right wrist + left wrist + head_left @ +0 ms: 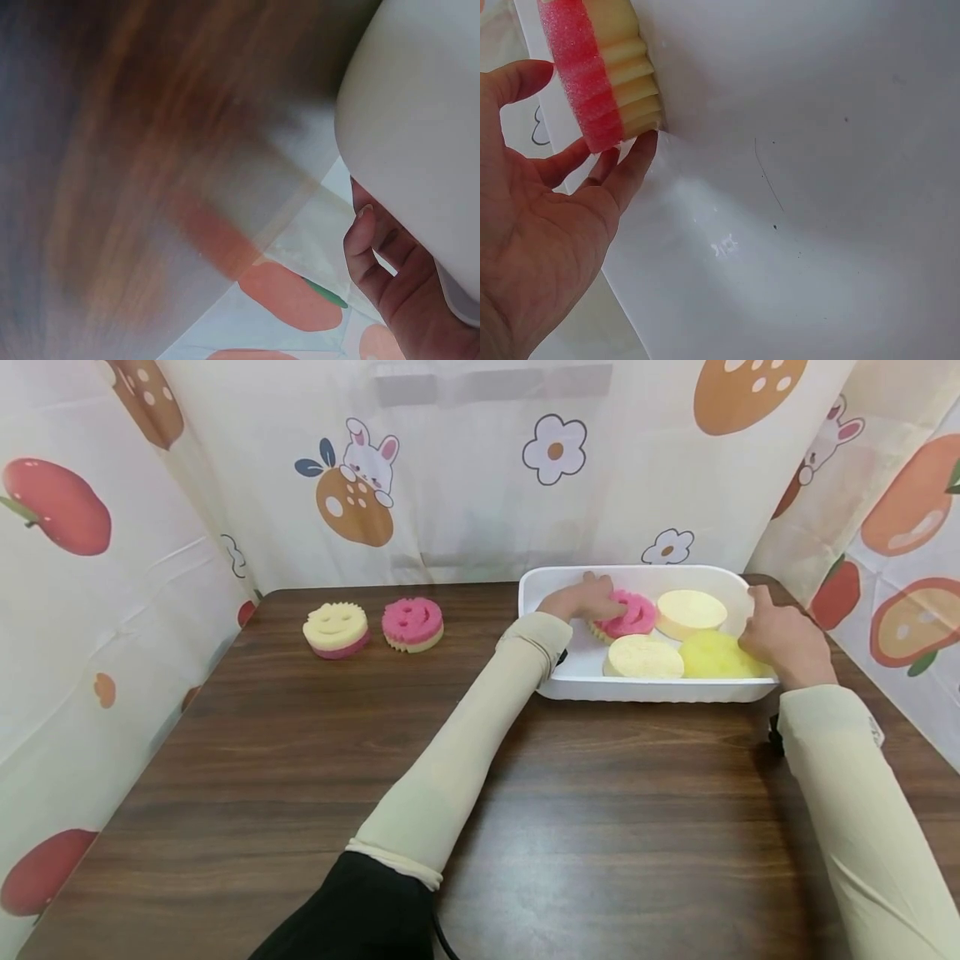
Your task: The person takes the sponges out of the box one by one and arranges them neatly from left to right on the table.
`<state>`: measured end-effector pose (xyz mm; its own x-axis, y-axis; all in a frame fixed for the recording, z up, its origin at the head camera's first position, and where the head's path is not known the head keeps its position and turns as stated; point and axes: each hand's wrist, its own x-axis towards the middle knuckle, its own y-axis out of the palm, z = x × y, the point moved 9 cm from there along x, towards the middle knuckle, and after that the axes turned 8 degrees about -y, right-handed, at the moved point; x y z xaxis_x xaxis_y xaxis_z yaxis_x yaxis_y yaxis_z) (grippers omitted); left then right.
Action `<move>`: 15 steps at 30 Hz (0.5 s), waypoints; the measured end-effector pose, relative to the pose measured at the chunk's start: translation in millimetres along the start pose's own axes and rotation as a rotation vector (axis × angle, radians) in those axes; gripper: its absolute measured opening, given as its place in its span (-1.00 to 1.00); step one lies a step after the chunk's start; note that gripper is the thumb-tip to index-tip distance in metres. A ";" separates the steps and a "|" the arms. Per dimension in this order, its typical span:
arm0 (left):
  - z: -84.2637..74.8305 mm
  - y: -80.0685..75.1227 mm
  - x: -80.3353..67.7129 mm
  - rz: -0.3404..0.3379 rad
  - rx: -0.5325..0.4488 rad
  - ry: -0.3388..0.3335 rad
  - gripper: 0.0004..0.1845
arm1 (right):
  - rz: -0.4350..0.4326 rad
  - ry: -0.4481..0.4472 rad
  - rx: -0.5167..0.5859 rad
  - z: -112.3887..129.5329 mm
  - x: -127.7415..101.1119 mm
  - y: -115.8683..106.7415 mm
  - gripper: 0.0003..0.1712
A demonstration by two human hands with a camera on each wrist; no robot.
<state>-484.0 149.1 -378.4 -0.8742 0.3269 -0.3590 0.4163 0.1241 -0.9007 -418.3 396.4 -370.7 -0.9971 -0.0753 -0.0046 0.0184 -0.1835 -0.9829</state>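
Note:
A white tray [551,687] at the back right holds several sponges. My left hand [581,599] reaches over its left end and grips a round smiley-face sponge [636,615], pink on one side and pale yellow on the other. Seen from the left wrist, the thumb lies by the pink face and the fingers curl at the ridged edge of this sponge [604,71]. My right hand [787,639] holds the tray's right end, fingers at the rim; its thumb shows outside the tray wall [420,112] in the right wrist view.
Also in the tray lie two pale yellow round sponges [643,657] and a bright yellow one [720,656]. Two more smiley sponges, one yellow-topped [336,628] and one pink-topped [412,622], rest on the wooden table [600,827] at the back left. Printed curtains [465,468] enclose the table.

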 end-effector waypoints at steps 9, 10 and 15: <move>-1.4 -4.4 -4.4 -0.009 -0.118 0.070 -0.26 | 0.013 0.016 -0.003 -0.1 1.1 0.6 -0.23; -1.7 -4.7 -4.6 -0.013 -0.126 0.078 -0.25 | 0.018 0.021 -0.001 -0.8 1.4 1.2 -0.22; -2.0 -4.9 -5.1 -0.028 -0.162 0.099 -0.19 | 0.030 0.026 0.007 -1.8 2.0 3.4 -0.20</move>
<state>-481.0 148.7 -371.6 -0.8603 0.4110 -0.3016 0.4342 0.2809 -0.8559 -420.4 397.5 -374.4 -0.9977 -0.0555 -0.0388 0.0486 -0.1883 -0.9809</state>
